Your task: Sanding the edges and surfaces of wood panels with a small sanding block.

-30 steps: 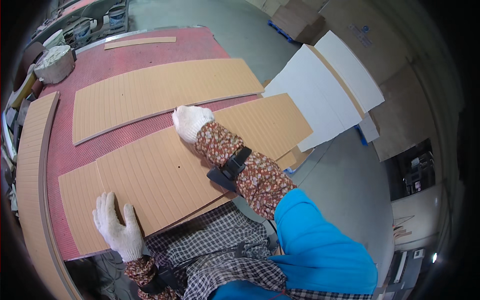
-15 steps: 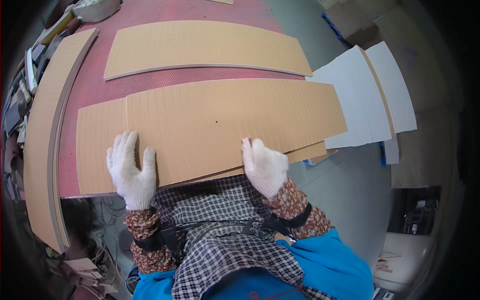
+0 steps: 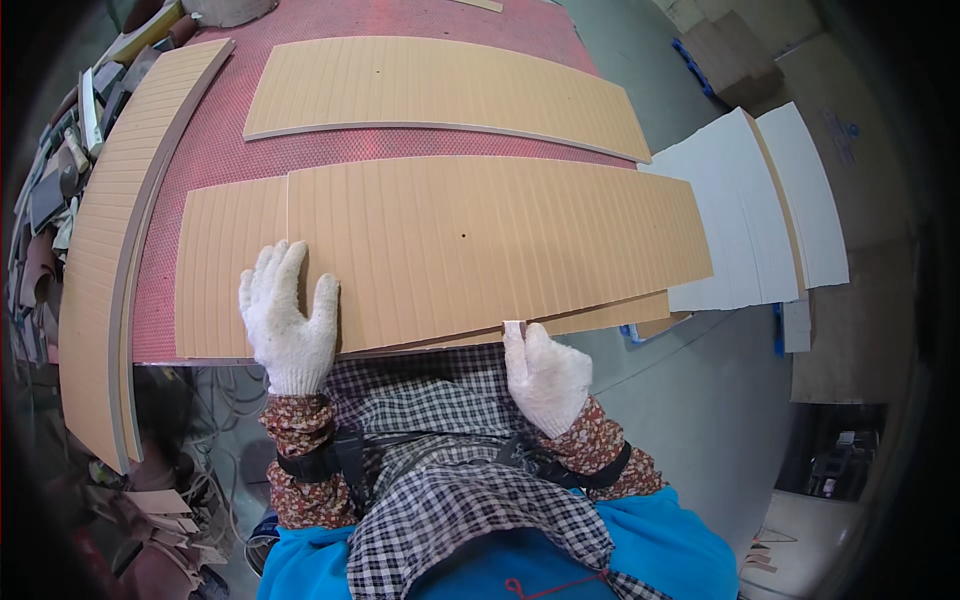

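A wood-coloured panel [image 3: 500, 235] with a small dark hole lies on top of another like panel [image 3: 225, 260], which shows at the left and along the near edge. My left hand [image 3: 290, 325], in a white knit glove, rests flat with fingers spread where the two panels overlap. My gloved right hand [image 3: 548, 378] is closed at the upper panel's near edge. Its fingertips pinch a small white and brown strip [image 3: 514, 328], perhaps folded sandpaper, against that edge.
Another panel [image 3: 440, 90] lies farther back on the red textured tabletop [image 3: 330, 150]. Long panels [image 3: 130, 220] are stacked at the left, beside a heap of assorted pieces [image 3: 60, 190]. White-faced boards [image 3: 735, 210] stand at the right. Cables [image 3: 225, 400] hang below the table's left front.
My right hand has moved from the upper panel's top face back toward me, to its near edge, with the strip in its fingers. My left hand stays on the panels; the view has shifted slightly.
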A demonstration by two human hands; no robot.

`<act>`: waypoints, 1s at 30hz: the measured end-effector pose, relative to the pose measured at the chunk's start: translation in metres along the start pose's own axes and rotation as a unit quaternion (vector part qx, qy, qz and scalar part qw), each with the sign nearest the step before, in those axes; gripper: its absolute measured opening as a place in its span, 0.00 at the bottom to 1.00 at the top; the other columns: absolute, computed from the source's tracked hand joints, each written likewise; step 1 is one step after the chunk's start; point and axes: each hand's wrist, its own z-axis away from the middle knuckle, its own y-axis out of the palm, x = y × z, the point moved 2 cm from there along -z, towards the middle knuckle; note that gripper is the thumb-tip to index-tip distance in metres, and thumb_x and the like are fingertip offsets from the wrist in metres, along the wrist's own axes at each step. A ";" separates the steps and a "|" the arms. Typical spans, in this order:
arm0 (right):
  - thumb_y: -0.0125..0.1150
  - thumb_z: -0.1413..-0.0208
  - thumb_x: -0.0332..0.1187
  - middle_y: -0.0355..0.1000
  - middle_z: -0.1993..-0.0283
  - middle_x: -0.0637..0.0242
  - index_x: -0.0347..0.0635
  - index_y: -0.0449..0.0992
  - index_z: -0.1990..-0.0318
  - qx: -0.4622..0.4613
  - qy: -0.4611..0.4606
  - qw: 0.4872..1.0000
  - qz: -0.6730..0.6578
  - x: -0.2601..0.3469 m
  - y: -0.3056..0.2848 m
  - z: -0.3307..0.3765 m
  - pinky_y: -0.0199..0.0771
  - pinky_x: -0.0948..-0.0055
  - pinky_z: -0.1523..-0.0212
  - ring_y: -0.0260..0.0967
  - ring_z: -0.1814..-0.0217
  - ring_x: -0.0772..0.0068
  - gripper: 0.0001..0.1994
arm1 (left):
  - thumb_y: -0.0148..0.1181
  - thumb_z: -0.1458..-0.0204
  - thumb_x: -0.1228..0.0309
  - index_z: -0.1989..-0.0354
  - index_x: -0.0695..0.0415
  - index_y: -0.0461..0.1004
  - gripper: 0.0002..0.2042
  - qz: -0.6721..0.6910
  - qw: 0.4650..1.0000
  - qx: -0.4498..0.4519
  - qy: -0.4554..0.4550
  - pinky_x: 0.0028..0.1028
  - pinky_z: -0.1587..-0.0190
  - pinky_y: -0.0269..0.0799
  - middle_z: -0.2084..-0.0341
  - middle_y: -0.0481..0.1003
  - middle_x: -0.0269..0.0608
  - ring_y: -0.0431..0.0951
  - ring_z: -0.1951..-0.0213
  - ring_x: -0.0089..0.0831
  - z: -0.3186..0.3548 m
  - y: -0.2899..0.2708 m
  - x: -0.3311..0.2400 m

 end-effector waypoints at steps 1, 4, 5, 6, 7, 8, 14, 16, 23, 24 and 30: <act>0.59 0.30 0.40 0.71 0.85 0.58 0.44 0.72 0.70 0.000 0.000 1.000 0.000 -0.001 0.001 0.000 0.70 0.59 0.84 0.73 0.85 0.55 0.15 | 0.68 0.42 0.66 0.39 0.59 0.77 0.23 -0.001 1.000 0.000 0.001 0.48 0.24 0.53 0.38 0.76 0.54 0.70 0.31 0.49 0.000 0.000 0.000; 0.58 0.30 0.40 0.71 0.85 0.57 0.43 0.72 0.70 0.012 -0.012 0.999 0.031 -0.004 0.004 0.001 0.71 0.58 0.83 0.74 0.84 0.54 0.15 | 0.67 0.42 0.66 0.39 0.59 0.77 0.23 0.000 1.000 -0.004 0.004 0.48 0.24 0.52 0.38 0.76 0.54 0.70 0.31 0.49 0.000 0.001 0.001; 0.57 0.29 0.41 0.72 0.85 0.57 0.43 0.73 0.69 0.021 -0.012 0.999 0.031 -0.003 0.004 -0.001 0.72 0.58 0.82 0.75 0.83 0.54 0.15 | 0.67 0.42 0.66 0.39 0.59 0.77 0.23 0.000 1.000 -0.003 0.003 0.48 0.24 0.52 0.38 0.76 0.54 0.70 0.31 0.49 0.000 0.001 0.000; 0.56 0.29 0.41 0.72 0.84 0.57 0.42 0.73 0.68 0.030 -0.011 0.999 0.033 -0.003 0.003 -0.004 0.73 0.58 0.82 0.76 0.83 0.54 0.16 | 0.69 0.44 0.66 0.40 0.60 0.77 0.23 0.008 1.000 -0.006 0.001 0.49 0.24 0.52 0.39 0.76 0.55 0.70 0.32 0.50 -0.001 0.000 -0.001; 0.56 0.29 0.41 0.72 0.84 0.57 0.42 0.73 0.68 0.031 -0.011 0.999 0.034 -0.004 0.004 -0.009 0.73 0.58 0.82 0.76 0.83 0.54 0.16 | 0.70 0.46 0.66 0.41 0.61 0.78 0.24 0.015 1.000 -0.009 -0.001 0.51 0.24 0.52 0.39 0.76 0.56 0.71 0.32 0.52 -0.001 -0.001 -0.001; 0.56 0.29 0.41 0.73 0.84 0.56 0.41 0.74 0.68 0.027 -0.023 0.999 0.032 -0.004 0.004 -0.017 0.74 0.58 0.81 0.76 0.82 0.53 0.15 | 0.70 0.46 0.66 0.41 0.61 0.78 0.24 0.016 1.000 -0.009 -0.002 0.51 0.24 0.52 0.39 0.76 0.56 0.71 0.32 0.52 -0.001 0.000 -0.002; 0.51 0.28 0.40 0.77 0.77 0.51 0.40 0.77 0.63 0.025 -0.038 0.998 0.047 -0.001 0.009 -0.104 0.80 0.58 0.75 0.81 0.74 0.51 0.15 | 0.70 0.47 0.68 0.42 0.61 0.78 0.24 0.015 1.000 -0.009 -0.005 0.52 0.25 0.53 0.40 0.76 0.56 0.71 0.33 0.52 -0.002 -0.003 -0.004; 0.49 0.28 0.40 0.79 0.74 0.48 0.39 0.78 0.62 0.018 -0.065 0.996 0.060 0.001 0.014 -0.140 0.82 0.57 0.72 0.82 0.70 0.48 0.16 | 0.67 0.43 0.66 0.40 0.60 0.77 0.23 0.001 1.000 0.006 -0.009 0.49 0.24 0.52 0.38 0.76 0.56 0.70 0.32 0.51 -0.002 -0.004 -0.005; 0.43 0.28 0.44 0.82 0.57 0.44 0.37 0.82 0.59 0.071 -0.017 0.995 0.072 -0.003 0.031 -0.244 0.83 0.47 0.53 0.82 0.57 0.39 0.22 | 0.67 0.44 0.66 0.40 0.60 0.77 0.23 0.007 1.000 0.005 -0.013 0.49 0.24 0.52 0.38 0.76 0.55 0.70 0.31 0.51 -0.001 -0.005 -0.004; 0.42 0.28 0.45 0.82 0.56 0.45 0.37 0.82 0.58 0.081 -0.016 0.994 0.073 -0.001 0.033 -0.253 0.82 0.46 0.51 0.82 0.54 0.40 0.23 | 0.68 0.44 0.66 0.40 0.60 0.77 0.23 0.012 1.000 0.007 -0.014 0.49 0.24 0.52 0.38 0.76 0.55 0.70 0.31 0.51 -0.001 -0.005 -0.003; 0.40 0.27 0.46 0.82 0.57 0.43 0.35 0.82 0.57 0.074 0.002 0.996 0.043 -0.004 0.035 -0.243 0.81 0.45 0.49 0.82 0.52 0.39 0.25 | 0.68 0.44 0.67 0.40 0.61 0.77 0.23 0.016 1.000 0.001 -0.006 0.48 0.24 0.52 0.39 0.76 0.55 0.70 0.32 0.50 0.000 -0.003 -0.001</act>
